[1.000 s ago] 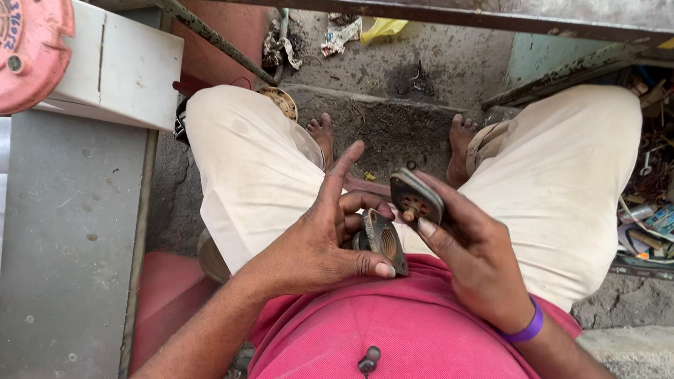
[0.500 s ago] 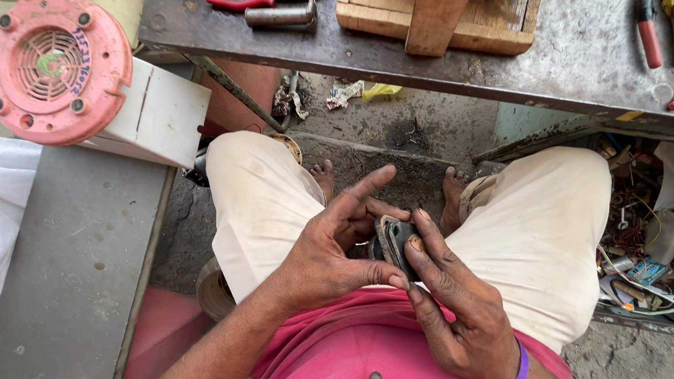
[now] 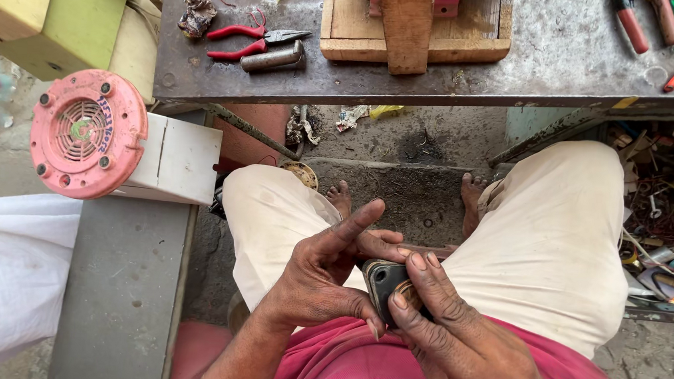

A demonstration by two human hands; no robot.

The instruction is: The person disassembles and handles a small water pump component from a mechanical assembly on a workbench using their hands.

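Head view: the person sits with both hands in the lap, working a small dark part [image 3: 384,285] held between them. The left hand [image 3: 322,280] cups it from the left side, thumb pressed to its lower edge, index finger [image 3: 354,223] raised straight and off the part, the other fingers curled behind it. The right hand [image 3: 461,344] comes in from below right; its fingers [image 3: 417,296] are closed over the part's right half, two fingertips pressing on its face. A brownish bit shows under those fingertips, too small to identify.

The step in hand looks like fitting or prying something on the part by fingertip pressure. The next move likely calls for a steady left-hand pinch while the right fingertips push.

Well beyond the fingers, red pliers [image 3: 254,40] lie on the bench [image 3: 571,64]; a pink fan cover [image 3: 87,133] sits far left.
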